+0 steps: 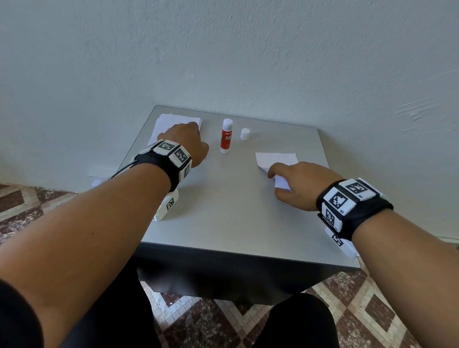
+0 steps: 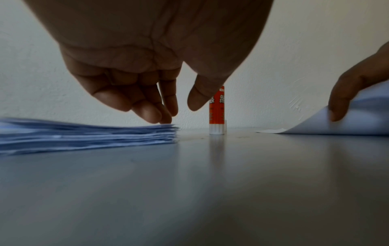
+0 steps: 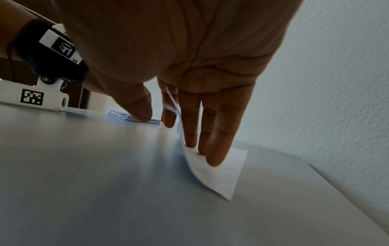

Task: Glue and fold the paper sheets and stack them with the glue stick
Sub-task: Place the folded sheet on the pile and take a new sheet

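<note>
A stack of white paper sheets (image 1: 170,120) lies at the table's far left. My left hand (image 1: 187,141) is over it, fingertips (image 2: 164,119) touching the top sheet at the stack's (image 2: 84,134) right edge, thumb clear. The red-and-white glue stick (image 1: 226,136) stands upright between my hands, its white cap (image 1: 245,134) standing apart to the right. A single sheet (image 1: 276,159) lies at the right. My right hand (image 1: 297,183) presses it with straight fingers (image 3: 212,154). One edge of this sheet (image 3: 221,179) curls up between index and middle finger.
The grey table (image 1: 220,213) stands against a pale wall. Its near half is bare grey surface. Patterned floor tiles (image 1: 19,201) surround it, and my dark-clothed legs are below the front edge. In the right wrist view, the left wrist camera housing (image 3: 31,98) rests on the table.
</note>
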